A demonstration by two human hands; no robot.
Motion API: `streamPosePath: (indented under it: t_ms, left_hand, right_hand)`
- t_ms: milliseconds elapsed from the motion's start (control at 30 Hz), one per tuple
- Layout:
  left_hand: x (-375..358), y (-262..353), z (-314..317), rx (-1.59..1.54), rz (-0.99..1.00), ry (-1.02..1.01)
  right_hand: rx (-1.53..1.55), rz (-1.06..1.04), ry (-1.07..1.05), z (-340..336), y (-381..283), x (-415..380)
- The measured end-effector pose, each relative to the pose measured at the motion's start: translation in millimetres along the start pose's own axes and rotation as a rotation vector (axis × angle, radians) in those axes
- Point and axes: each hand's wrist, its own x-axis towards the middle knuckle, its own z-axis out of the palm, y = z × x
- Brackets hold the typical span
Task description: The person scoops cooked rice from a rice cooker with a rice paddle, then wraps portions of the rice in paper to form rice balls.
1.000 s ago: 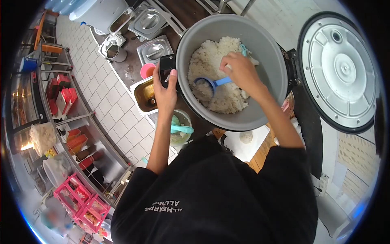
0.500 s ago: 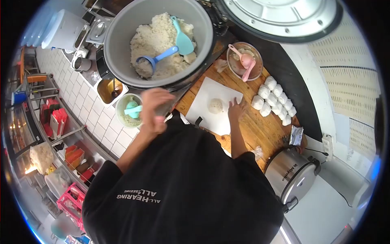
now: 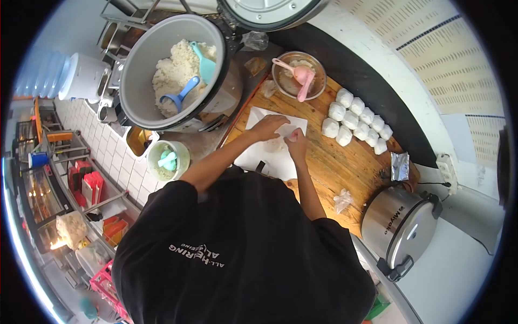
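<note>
A sheet of white paper [image 3: 251, 156] lies on the wooden worktop, with a small mound of rice [image 3: 274, 146] partly hidden behind my hands. My left hand [image 3: 270, 128] reaches over the far part of the sheet, fingers curled together on the paper. Close beside it, my right hand [image 3: 295, 144] is closed at the sheet's right edge, thumb against the fingers. The fingertips are small and partly covered.
Several white wrapped bundles [image 3: 353, 119] stand in rows at the right. Behind the paper is a metal bowl [image 3: 322, 81] with pink scoops. A large rice pot [image 3: 132, 81] and a small tub [image 3: 183, 162] are at left. A Miyako cooker [image 3: 388, 216] stands at right.
My left hand has swung from beside the rice pot over to the paper. My right hand has closed at the sheet's edge, and the two hands are now close together. The view has shifted.
</note>
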Motion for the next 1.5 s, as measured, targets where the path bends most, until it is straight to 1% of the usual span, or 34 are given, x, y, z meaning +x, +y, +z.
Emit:
streamPosePath:
  t_ms: [33, 67, 100, 133, 167, 200, 233, 267, 333, 367, 433, 467, 500, 533, 567, 600, 633, 700, 733, 767, 800, 867, 933, 1000, 1033, 1100, 1133, 1200, 1233, 1300, 1333, 1400, 1433, 1500]
  left_hand:
    - [11, -12, 4, -0.004, 0.014, 0.003]
    - [17, -23, 4, 0.002, -0.138, -0.273]
    - [22, -36, 3, 0.011, -0.29, -0.552]
    - [22, -54, 4, 0.052, -0.393, -0.669]
    - [15, -93, 20, 0.25, -0.322, -0.757]
    - [11, -99, 9, 0.27, -0.448, -0.764]
    - [5, -103, 2, 0.29, -0.577, -0.771]
    - [-3, -105, 0, 0.291, -0.569, -0.777]
    - [-26, -102, 1, -0.206, -0.793, -0.038]
    - [-33, -91, 0, -0.204, -0.793, -0.041]
    - [-51, -61, -4, -0.581, -0.889, 0.169]
    - [-75, -70, 11, -0.615, -0.859, 0.06]
    - [-99, -78, 26, -0.648, -0.827, -0.048]
    - [-113, -60, 23, -0.516, -0.879, -0.075]
    - [-125, -44, 20, -0.382, -0.926, -0.103]
    - [-140, -50, 34, -0.171, -0.94, -0.255]
    - [-152, -42, 33, -0.196, -0.926, -0.252]
    - [-160, -32, 24, -0.226, -0.919, -0.255]
    - [-158, -33, 17, -0.273, -0.93, -0.388]
    - [-155, -33, 12, -0.322, -0.937, -0.52]
    - [-152, -30, 8, -0.331, -0.942, -0.525]
    - [-141, -31, 3, -0.604, -0.85, -0.257]
    - [-120, -45, 16, -0.744, -0.847, 0.048]
    - [-90, -49, 20, -0.383, -0.71, 0.256]
    - [-73, -39, 9, -0.386, -0.717, 0.255]
    - [-39, -19, -28, -0.029, -0.973, -0.302]
    - [-38, -20, -27, -0.028, -0.977, -0.3]
    - [-41, -25, -18, 0.469, -0.692, -0.487]
    - [-44, -30, -13, 0.467, -0.692, -0.488]
    - [-49, -39, -3, 0.652, -0.249, -0.323]
    - [-49, -41, 5, 0.649, -0.244, -0.323]
    - [-43, -31, 6, 0.426, -0.116, -0.232]
    - [-48, -25, 4, 0.423, -0.118, -0.235]
    - [-67, -8, 0, 0.363, -0.075, -0.143]
  right_hand:
    - [0.12, 0.041, -0.025, -6, -4, 2]
    - [0.24, 0.081, -0.051, -12, -7, 3]
    - [0.234, -0.1, 0.034, 2, 28, 15]
    - [0.232, -0.098, 0.047, 3, 43, 25]
    - [-0.036, -0.169, 0.026, 2, 54, 32]
    - [-0.305, -0.236, 0.001, 0, 61, 38]
    - [-0.414, 0.06, -0.321, -28, 24, 41]
    - [-0.411, 0.068, -0.317, -28, 30, 46]
    - [0.141, 0.313, -0.37, -17, 53, 52]
    - [0.144, 0.314, -0.369, -9, 53, 43]
    - [0.067, 0.181, 0.156, 9, 53, 11]
    - [0.065, 0.182, 0.15, 20, 76, 0]
    - [0.006, 0.213, -0.012, 35, 113, -9]
    - [-0.055, 0.24, -0.174, 43, 134, -15]
    - [-0.058, 0.236, -0.178, 36, 126, -26]
    - [-0.176, 0.238, -0.396, 19, 106, -42]
    - [-0.295, 0.238, -0.615, 7, 93, -51]
    - [-0.29, 0.249, -0.669, -7, 74, -59]
    - [-0.285, 0.258, -0.717, -12, 69, -64]
    - [-0.236, 0.147, -0.646, -11, 80, -67]
    - [-0.239, 0.154, -0.655, -16, 69, -66]
    - [-0.282, 0.274, -0.583, -23, 45, -44]
    - [-0.013, 0.206, -0.201, -3, 67, -22]
    - [0.161, 0.197, 0.047, 7, 53, 3]
    - [0.158, 0.201, 0.042, 3, 54, 15]
    - [-0.205, 0.11, -0.237, -6, 53, 37]
    - [-0.204, 0.107, -0.24, -9, 44, 39]
    - [-0.715, -0.066, -0.217, -16, 23, 40]
    - [-0.716, -0.064, -0.218, -18, 16, 37]
    - [-0.732, -0.545, -0.17, -18, 9, 31]
    - [-0.735, -0.541, -0.168, -13, 5, 27]
    - [-0.381, -0.622, -0.189, 1, 0, 22]
    - [-0.378, -0.621, -0.197, 4, 0, 15]
    - [-0.351, -0.614, -0.248, 3, -2, -12]
